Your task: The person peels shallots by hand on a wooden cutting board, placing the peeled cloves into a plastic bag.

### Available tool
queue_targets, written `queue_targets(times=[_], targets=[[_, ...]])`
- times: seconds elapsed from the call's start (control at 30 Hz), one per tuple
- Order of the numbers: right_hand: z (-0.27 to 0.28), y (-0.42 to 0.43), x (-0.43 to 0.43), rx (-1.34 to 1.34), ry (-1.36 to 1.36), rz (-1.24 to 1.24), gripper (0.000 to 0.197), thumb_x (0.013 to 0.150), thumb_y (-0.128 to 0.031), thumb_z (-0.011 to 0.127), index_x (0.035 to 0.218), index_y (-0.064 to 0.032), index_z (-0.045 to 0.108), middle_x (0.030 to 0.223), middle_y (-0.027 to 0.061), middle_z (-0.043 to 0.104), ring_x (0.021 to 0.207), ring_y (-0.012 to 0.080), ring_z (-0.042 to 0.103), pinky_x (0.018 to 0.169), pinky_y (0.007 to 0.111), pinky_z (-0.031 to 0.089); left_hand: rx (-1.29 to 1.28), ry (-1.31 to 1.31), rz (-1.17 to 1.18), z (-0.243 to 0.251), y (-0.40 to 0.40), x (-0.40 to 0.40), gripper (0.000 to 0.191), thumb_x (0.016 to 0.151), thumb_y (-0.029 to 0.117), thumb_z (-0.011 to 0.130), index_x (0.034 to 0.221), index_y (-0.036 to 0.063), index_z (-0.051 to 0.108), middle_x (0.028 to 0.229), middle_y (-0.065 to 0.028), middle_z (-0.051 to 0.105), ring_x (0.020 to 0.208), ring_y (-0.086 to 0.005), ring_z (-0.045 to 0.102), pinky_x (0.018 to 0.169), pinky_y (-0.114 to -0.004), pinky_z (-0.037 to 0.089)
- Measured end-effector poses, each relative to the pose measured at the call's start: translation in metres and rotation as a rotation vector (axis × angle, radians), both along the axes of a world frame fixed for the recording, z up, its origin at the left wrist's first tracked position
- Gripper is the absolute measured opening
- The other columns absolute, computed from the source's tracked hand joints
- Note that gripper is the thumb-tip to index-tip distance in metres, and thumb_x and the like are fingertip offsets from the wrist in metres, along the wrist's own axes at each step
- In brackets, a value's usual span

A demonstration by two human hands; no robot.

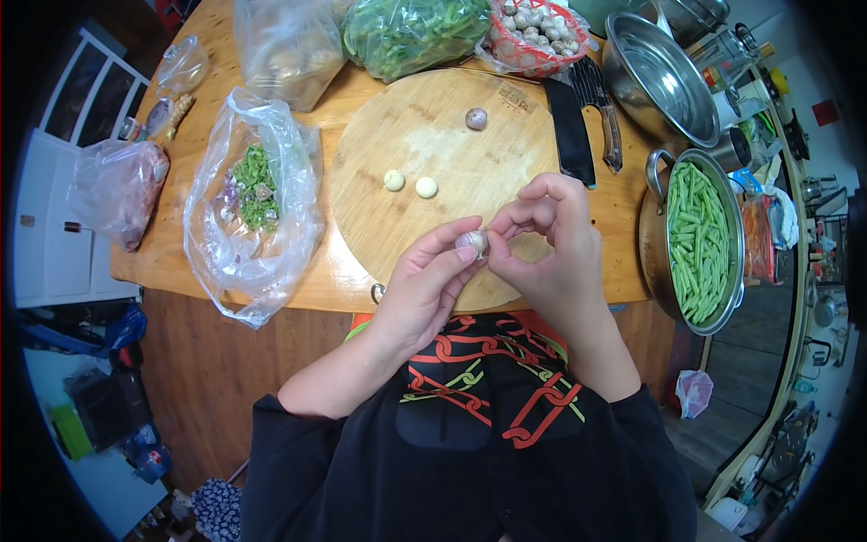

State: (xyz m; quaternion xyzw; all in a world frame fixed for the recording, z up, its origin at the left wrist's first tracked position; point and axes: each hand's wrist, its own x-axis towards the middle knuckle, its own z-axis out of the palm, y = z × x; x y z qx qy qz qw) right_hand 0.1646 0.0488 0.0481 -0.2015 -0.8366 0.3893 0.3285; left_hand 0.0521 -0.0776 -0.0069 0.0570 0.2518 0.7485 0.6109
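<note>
My left hand holds a small garlic bulb with purple-streaked skin between thumb and fingers, over the near part of a round wooden cutting board. The thumb and forefinger of my right hand pinch at the bulb's right side, where paler flesh or skin shows. Two peeled, cream-coloured garlic cloves lie side by side on the board's left half. Toward its far edge rests a garlic bulb in purplish skin.
Left of the board, an open plastic bag holds green scraps and skins. A sheathed cleaver and a wooden-handled knife lie right. Beyond are a steel basin, a pot of cut green beans and a red basket of garlic.
</note>
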Motion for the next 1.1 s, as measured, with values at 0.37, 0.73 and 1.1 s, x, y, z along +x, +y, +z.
queue_targets(times=[0.37,0.73,1.1], targets=[[-0.009,0.013,0.003,-0.119,0.015,-0.123,0.039,0.078,0.002,0.075,0.107,-0.0051,0.051,0.081,0.0073,0.07,0.075,0.0184,0.072,0.072,0.028,0.058,0.081,-0.03,0.012,-0.01,0.003,-0.003,0.038,0.095,0.015,0.062,0.13,0.0064,0.049,0.115,-0.0094,0.059,0.111,-0.0208,0.061,0.103,-0.033,0.051],[0.001,-0.006,-0.003,0.211,-0.015,0.16,0.021,0.075,0.001,0.074,0.093,-0.0062,0.068,0.082,0.0079,0.066,0.075,0.0271,0.065,0.068,0.036,0.053,0.007,-0.332,0.046,-0.008,0.009,-0.003,0.034,0.102,0.017,0.054,0.134,0.0073,0.05,0.124,-0.0116,0.061,0.112,-0.0195,0.06,0.098,-0.032,0.05],[-0.003,-0.003,-0.004,0.271,0.058,0.271,0.025,0.069,0.002,0.076,0.091,-0.0086,0.071,0.085,0.0038,0.067,0.078,0.0237,0.062,0.067,0.034,0.052,0.111,-0.349,-0.017,-0.006,0.005,-0.006,0.047,0.104,0.019,0.048,0.15,0.0106,0.042,0.13,-0.0104,0.058,0.116,-0.0195,0.058,0.103,-0.033,0.046]])
